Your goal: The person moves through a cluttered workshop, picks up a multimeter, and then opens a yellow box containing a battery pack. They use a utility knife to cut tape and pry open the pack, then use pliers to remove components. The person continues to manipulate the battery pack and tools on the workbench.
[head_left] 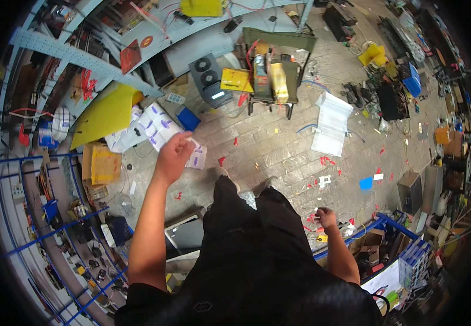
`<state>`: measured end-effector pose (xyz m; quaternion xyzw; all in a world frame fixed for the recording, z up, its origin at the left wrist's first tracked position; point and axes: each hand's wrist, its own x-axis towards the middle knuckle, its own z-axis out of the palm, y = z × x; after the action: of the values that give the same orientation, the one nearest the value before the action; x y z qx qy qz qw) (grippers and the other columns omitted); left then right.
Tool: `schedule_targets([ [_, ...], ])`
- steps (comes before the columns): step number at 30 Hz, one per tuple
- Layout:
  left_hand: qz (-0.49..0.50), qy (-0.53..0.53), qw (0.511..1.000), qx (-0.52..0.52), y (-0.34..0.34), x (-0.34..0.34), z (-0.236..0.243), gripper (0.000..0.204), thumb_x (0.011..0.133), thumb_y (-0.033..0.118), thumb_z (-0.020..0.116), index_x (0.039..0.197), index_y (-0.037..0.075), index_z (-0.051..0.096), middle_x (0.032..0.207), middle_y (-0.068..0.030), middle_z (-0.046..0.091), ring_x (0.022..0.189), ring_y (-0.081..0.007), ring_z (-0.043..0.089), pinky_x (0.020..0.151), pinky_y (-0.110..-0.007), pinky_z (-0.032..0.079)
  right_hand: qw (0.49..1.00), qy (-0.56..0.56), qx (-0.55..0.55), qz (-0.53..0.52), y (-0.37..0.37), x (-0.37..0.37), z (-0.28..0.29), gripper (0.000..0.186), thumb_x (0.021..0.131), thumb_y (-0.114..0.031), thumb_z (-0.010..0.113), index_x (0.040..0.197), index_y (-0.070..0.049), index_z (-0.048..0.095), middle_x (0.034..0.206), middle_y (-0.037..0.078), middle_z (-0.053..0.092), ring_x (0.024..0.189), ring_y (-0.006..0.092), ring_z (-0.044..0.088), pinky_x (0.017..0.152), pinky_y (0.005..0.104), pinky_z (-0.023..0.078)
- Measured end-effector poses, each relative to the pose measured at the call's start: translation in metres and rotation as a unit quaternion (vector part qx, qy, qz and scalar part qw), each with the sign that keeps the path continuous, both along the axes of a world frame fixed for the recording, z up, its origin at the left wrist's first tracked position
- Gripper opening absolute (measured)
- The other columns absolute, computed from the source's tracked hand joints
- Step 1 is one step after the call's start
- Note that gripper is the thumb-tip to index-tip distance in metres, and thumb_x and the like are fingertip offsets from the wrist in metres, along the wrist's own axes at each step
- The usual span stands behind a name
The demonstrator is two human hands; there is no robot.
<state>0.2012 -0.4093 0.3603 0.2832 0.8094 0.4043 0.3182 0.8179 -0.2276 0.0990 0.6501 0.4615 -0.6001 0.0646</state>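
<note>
My left hand [174, 156] is raised ahead of me with its fingers curled together. A small pale bit shows at its fingertips, too small to name. Beneath it on the floor lies a white sheet with purple marks [158, 124], partly covered by the hand. My right hand [326, 218] hangs low at my right side, its fingers pinched. At its fingertips is a tiny whitish piece [317, 210] whose kind I cannot make out. Red scraps [325, 161] and a white cut-out piece [324, 181] lie on the floor near it.
A green folding chair [280, 41] loaded with items stands ahead, beside a dark box with two fans [208, 70]. White ribbed sheeting [332, 124] lies on the floor. Metal shelving [64, 54] rises at left, blue racks [45, 236] below it. Clutter lines the right.
</note>
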Motion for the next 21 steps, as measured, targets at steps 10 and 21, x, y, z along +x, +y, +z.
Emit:
schedule_targets([
  [10,-0.446,-0.024,0.846,-0.291,-0.197,0.021,-0.296,0.036,0.103,0.038,0.055,0.116,0.01,0.074,0.089,-0.01,0.072,0.075,-0.0237,0.069,0.07,-0.042,0.057,0.955,0.072,0.133,-0.257,-0.052,0.008,0.05,0.015,0.103,-0.016,0.059,0.1,-0.003,0.066,0.089,0.009,0.071,0.067,0.0183,0.068,0.059,0.0325,0.056],
  [21,-0.431,-0.091,0.824,-0.357,-0.024,-0.028,-0.31,0.037,0.105,0.036,0.052,0.112,0.005,0.07,0.086,-0.0103,0.072,0.066,-0.0225,0.063,0.055,-0.041,0.05,0.871,-0.107,-0.033,-0.478,-0.36,0.038,0.016,0.03,0.093,-0.018,0.064,0.111,0.003,0.075,0.092,0.016,0.076,0.071,0.0283,0.076,0.053,0.0359,0.057],
])
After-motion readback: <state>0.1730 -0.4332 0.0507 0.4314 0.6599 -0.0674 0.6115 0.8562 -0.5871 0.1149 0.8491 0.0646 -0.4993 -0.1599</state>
